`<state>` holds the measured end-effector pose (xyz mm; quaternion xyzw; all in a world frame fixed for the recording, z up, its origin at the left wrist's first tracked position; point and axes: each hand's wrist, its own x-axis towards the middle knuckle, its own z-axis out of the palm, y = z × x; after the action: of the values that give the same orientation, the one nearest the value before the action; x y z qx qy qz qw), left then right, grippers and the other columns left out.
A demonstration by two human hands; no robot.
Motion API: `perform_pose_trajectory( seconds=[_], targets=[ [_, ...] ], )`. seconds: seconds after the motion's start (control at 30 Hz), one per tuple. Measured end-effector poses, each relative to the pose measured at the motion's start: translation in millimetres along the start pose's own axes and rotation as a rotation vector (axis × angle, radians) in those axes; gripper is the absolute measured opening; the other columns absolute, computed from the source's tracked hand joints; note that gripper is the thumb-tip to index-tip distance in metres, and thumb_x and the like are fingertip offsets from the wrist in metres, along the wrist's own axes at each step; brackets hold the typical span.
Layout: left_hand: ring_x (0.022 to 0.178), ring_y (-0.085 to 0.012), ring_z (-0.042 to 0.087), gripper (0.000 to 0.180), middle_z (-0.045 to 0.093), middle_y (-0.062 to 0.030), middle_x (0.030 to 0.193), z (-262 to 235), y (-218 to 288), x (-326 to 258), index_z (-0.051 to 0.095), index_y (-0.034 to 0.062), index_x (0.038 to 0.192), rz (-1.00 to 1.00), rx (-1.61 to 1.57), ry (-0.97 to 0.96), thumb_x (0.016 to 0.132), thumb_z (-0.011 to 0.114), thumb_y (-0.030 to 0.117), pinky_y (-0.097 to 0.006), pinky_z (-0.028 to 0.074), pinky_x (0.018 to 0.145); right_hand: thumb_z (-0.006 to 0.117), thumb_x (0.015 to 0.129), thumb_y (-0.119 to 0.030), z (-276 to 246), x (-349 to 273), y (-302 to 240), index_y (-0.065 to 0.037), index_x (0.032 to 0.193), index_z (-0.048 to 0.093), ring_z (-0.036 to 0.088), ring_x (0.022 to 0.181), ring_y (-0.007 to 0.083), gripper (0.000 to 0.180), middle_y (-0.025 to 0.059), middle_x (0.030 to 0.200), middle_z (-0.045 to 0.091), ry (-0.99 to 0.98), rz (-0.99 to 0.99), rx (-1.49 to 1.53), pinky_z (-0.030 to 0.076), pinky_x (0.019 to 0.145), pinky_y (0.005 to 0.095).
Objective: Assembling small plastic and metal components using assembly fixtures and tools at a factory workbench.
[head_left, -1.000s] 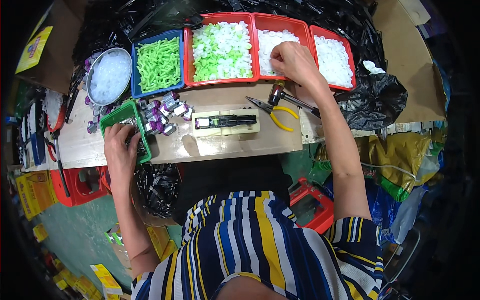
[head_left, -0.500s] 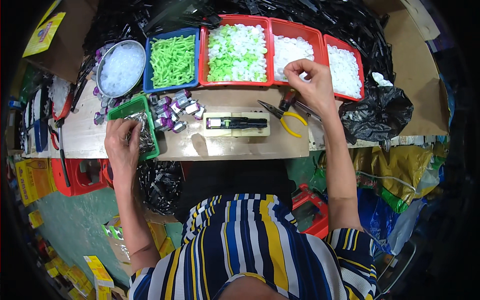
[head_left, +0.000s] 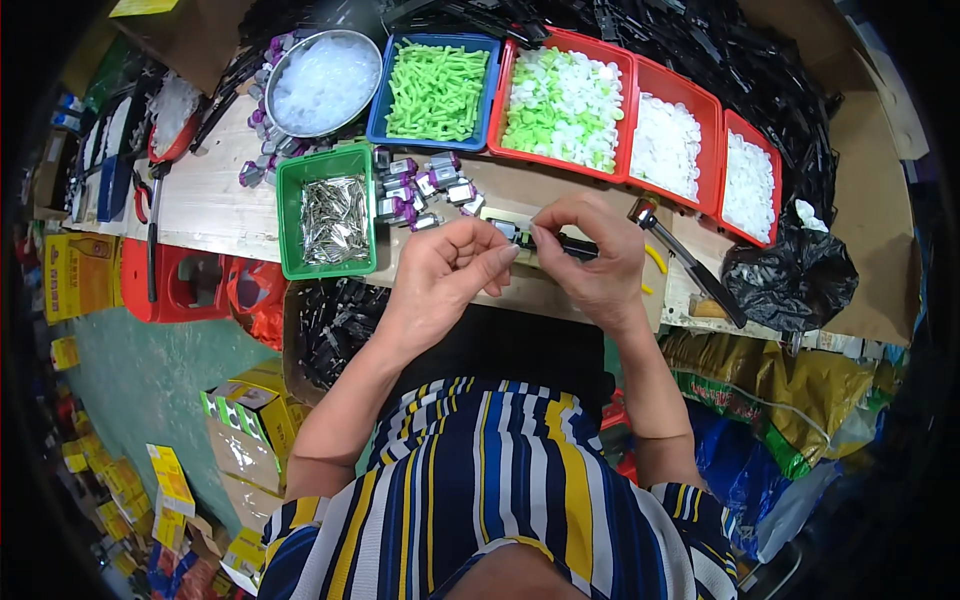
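My left hand [head_left: 450, 272] and my right hand [head_left: 592, 255] meet fingertip to fingertip over a black jig [head_left: 572, 246] on the wooden bench [head_left: 215, 205]. Each hand pinches something small; the pieces are too tiny to make out. Just left of my left hand stands a green tray [head_left: 287, 225] of metal pins. Small purple and silver motors [head_left: 415, 185] lie in a loose heap behind my left hand.
Along the back stand a metal bowl [head_left: 322, 80] of clear parts, a blue tray [head_left: 380, 95] of green pieces, and red trays [head_left: 630, 110] of green-white and white pieces. A hammer-like tool [head_left: 690, 265] and a black bag [head_left: 795, 280] lie to the right.
My left hand left the green tray of pins and my right hand left the red tray of white pieces. Both came together over the black jig in the middle.
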<state>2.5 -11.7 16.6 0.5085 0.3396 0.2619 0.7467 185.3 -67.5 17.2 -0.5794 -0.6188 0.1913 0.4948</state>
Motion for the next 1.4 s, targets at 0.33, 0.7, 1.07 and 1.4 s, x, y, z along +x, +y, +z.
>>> perform_pose_trajectory(
  seconds=[0.33, 0.7, 1.07, 1.4],
  targets=[
    [0.065, -0.0049, 0.059, 0.015, 0.066, -0.001, 0.075, 5.2, -2.3, 6.3, 0.066, 0.0013, 0.093, -0.045, -0.011, -0.045, 0.094, 0.068, 0.016, -0.017, 0.043, 0.057, 0.07, 0.074, 0.006, -1.9, -6.1, 8.7, 0.001, 0.084, 0.066, 0.064, 0.069, 0.0188, 0.011, 0.0091, 0.079, 0.065, 0.005, -0.142, -0.053, 0.05, 0.061, 0.0276],
    [0.065, -0.0042, 0.058, 0.015, 0.065, -0.0001, 0.073, 3.5, -4.8, 7.9, 0.066, 0.002, 0.091, -0.053, 0.01, -0.049, 0.094, 0.069, 0.017, -0.017, 0.043, 0.058, 0.071, 0.071, 0.006, -2.8, -5.5, 6.7, 0.0, 0.084, 0.066, 0.064, 0.068, 0.0215, 0.016, 0.0083, 0.079, 0.064, 0.031, -0.227, -0.161, 0.049, 0.06, 0.0304],
    [0.068, -0.0059, 0.059, 0.013, 0.065, -0.0013, 0.076, -1.0, -4.6, 8.8, 0.066, -0.0003, 0.093, -0.041, 0.054, -0.045, 0.094, 0.066, 0.013, -0.02, 0.046, 0.063, 0.074, 0.067, 0.006, -1.0, -3.9, 6.3, -0.004, 0.084, 0.066, 0.064, 0.071, 0.0244, 0.021, 0.0073, 0.08, 0.065, 0.054, -0.303, -0.296, 0.048, 0.062, 0.0331],
    [0.068, -0.0064, 0.058, 0.014, 0.065, -0.0013, 0.076, 0.4, -6.1, 10.0, 0.066, -0.0006, 0.092, -0.041, 0.042, -0.054, 0.094, 0.067, 0.013, -0.021, 0.046, 0.064, 0.075, 0.067, 0.005, -2.4, -7.0, 8.9, -0.004, 0.086, 0.066, 0.063, 0.071, 0.0239, 0.023, 0.0065, 0.08, 0.064, 0.045, -0.333, -0.301, 0.047, 0.063, 0.0328]
  ],
)
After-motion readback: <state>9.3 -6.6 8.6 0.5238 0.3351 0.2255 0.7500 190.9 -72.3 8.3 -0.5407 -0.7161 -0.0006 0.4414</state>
